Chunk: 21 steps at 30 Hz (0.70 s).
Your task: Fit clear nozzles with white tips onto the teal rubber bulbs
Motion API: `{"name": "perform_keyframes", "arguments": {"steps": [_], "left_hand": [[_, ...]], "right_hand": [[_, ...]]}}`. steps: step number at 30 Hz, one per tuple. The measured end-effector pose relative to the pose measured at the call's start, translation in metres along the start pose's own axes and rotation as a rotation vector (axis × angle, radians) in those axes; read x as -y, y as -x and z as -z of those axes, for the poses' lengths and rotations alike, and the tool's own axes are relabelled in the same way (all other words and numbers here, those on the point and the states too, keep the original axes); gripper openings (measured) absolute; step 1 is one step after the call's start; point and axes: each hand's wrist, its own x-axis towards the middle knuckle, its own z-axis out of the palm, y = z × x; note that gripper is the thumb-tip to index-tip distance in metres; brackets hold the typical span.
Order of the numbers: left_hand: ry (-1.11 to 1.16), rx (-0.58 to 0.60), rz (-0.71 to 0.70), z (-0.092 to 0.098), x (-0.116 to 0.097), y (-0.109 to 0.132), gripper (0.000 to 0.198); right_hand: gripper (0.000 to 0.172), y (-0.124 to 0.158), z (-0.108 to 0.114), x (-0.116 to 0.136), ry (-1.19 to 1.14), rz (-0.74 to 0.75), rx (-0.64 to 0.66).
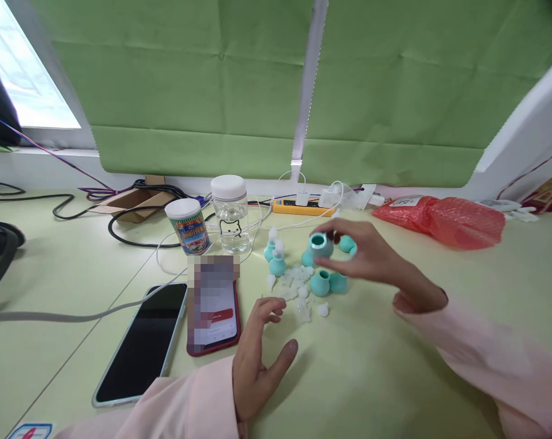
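My right hand [362,250] pinches a small teal bulb-shaped bottle [320,245] between thumb and fingers, its round opening facing me, held just above the table. Below it stand more teal bottles [320,283] without tops. To the left, two teal bottles [278,266] carry translucent white tops. Several loose translucent white pieces [296,277] lie in a small pile among them; one white nozzle-like piece [323,310] lies nearer me. My left hand [264,360] rests over the table by these pieces, thumb and fingers apart, with nothing in it.
Left of my hands lie a phone in a red case [214,317] and a larger dark-screened phone [141,344]. Behind them stand a printed can [187,227] and a clear bottle [231,214]. An orange power strip [287,207], cables, and a red plastic bag [445,221] lie at the back.
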Motion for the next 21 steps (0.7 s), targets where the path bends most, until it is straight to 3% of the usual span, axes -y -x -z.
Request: {"name": "perform_keyframes", "arguments": {"steps": [5, 11, 16, 21], "left_hand": [[-0.058, 0.053, -0.041, 0.0, -0.001, 0.001, 0.037], [-0.107, 0.106, -0.075, 0.001, -0.003, -0.002, 0.036], [-0.133, 0.165, -0.055, 0.001, -0.003, -0.003, 0.038], [-0.124, 0.15, -0.055, -0.001, -0.002, -0.002, 0.038]], "right_hand": [[0.035, -0.041, -0.005, -0.061, 0.125, -0.324, 0.119], [0.033, -0.052, -0.04, -0.1, 0.265, -0.399, 0.248], [0.033, -0.053, -0.048, -0.094, 0.29, -0.404, 0.299], [0.044, -0.06, -0.04, -0.054, 0.263, -0.294, 0.084]]}}
